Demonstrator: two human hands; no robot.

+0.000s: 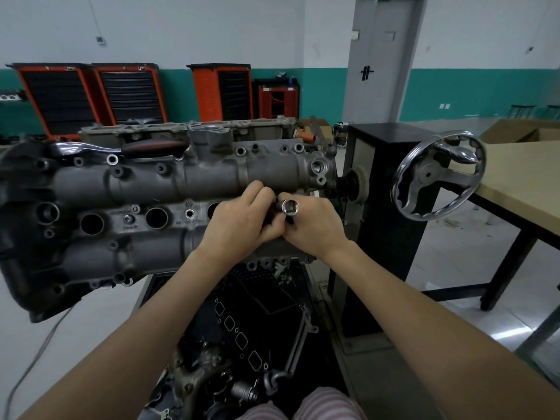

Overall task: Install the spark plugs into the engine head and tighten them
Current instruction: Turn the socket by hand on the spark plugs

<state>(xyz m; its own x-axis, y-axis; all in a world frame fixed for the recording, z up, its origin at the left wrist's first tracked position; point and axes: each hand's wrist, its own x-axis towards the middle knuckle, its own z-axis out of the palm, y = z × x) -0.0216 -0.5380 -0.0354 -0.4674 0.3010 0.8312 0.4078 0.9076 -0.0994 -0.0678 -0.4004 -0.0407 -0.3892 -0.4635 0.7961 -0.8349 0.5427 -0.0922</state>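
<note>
Grey cast engine head (169,189) on its stand, three dark open plug wells visible in a row; over its right end, left hand (242,222) and right hand (312,228) both curl around a chromed socket (290,206), square drive up.

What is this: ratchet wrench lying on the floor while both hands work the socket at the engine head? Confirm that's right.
Not quite. In the head view the ratchet wrench lies on top of the engine head, not on the floor. Both the left hand and right hand do hold the socket.
</note>
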